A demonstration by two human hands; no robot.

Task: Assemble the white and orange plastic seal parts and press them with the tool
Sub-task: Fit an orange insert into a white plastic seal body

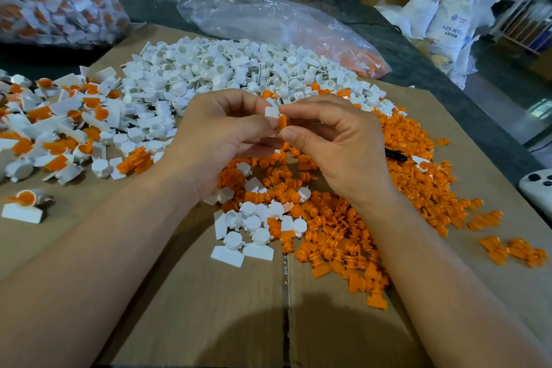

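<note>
Standing by the counter, I see both hands meet over the middle of the cardboard sheet (209, 308). The left hand (221, 134) comes in from nine o'clock and the right hand (331, 140) from three. Neither grip is released. The left thumb and forefinger pinch a small white part (271, 111), and the right thumb and forefinger pinch an orange part (283, 122). The two pieces touch. The orange one sits at about five o'clock of the white tab, so the pair stacks roughly along the twelve-to-six line, held clear above the heaps. The fingertips of both hands lie equally close to the joint, so neither hand has to reach. By my reckoning the coming move is a squeeze along that short axis to seat the orange part in the white one. How far it is seated already I cannot tell, since the fingers hide the join. The heap of loose white parts (227, 69) lies at twelve o'clock, the orange heap (403, 158) from three to five, and joined seals (59, 116) at nine. A slim dark object (395, 155) rests in the orange heap at three o'clock of the right hand. It may be the tool, but I cannot be sure.
</note>
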